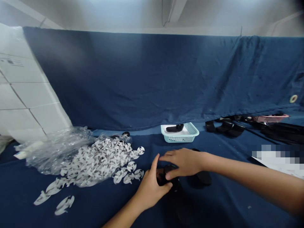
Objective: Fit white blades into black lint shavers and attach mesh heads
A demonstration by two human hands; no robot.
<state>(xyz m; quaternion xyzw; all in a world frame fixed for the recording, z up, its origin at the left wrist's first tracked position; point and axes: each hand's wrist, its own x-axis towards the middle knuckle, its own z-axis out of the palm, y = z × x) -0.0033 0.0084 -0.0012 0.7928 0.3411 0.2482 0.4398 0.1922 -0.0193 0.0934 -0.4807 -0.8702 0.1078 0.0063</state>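
My left hand (152,188) grips a dark, glossy black part (170,167) with a rounded rim, its thumb and index finger curved around the side. From above, my right hand (186,162) reaches over the same part, thumb on its near edge and fingers bent across the top. Much of the part is hidden by the fingers, so I cannot make out its exact kind. Just right of it, partly under my right forearm, lies another black rounded part (204,179). Left of my hands spreads a heap of small white plastic pieces (97,161), partly on clear plastic bags (57,152).
A light-blue plastic basket (180,138) holding a black piece stands behind my hands. Farther right lie several black curved parts (231,129) and a pink basket (270,118). A blue curtain (147,79) hangs along the back; white sheets (280,161) lie at right.
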